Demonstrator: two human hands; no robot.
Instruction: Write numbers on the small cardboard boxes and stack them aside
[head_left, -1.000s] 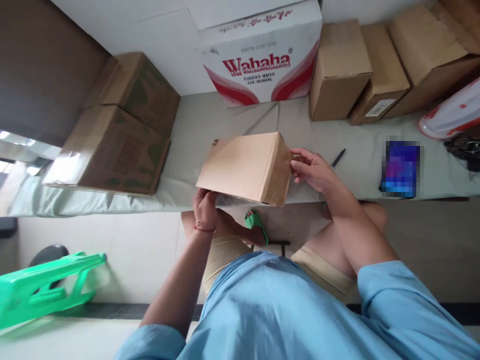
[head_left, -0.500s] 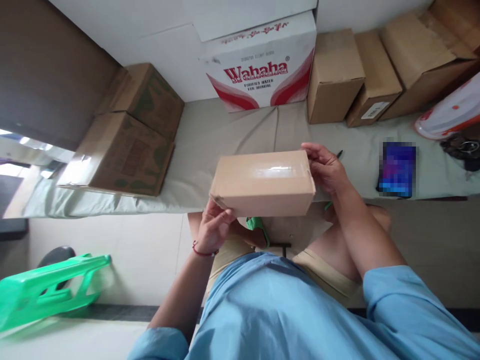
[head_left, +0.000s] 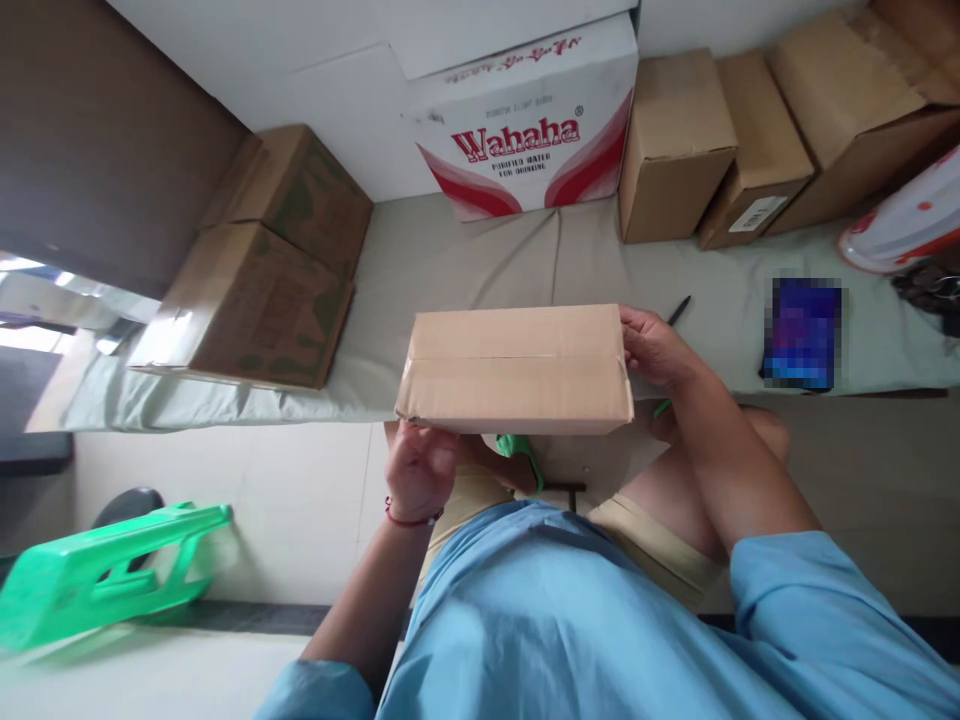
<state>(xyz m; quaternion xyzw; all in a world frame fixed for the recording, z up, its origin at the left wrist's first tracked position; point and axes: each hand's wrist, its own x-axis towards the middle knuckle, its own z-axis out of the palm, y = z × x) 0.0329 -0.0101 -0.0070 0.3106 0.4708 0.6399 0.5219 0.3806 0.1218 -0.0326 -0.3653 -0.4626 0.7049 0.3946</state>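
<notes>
While the plain brown cardboard box sits level over the cloth-covered desk's near edge, my left hand grips its lower left corner and my right hand clasps its right end; flaps are shut, seam apparently taped.

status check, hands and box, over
Left hand holds box at near-left corner. Right hand holds right end. Taped seam up. Pen lies beyond, clear.
</notes>
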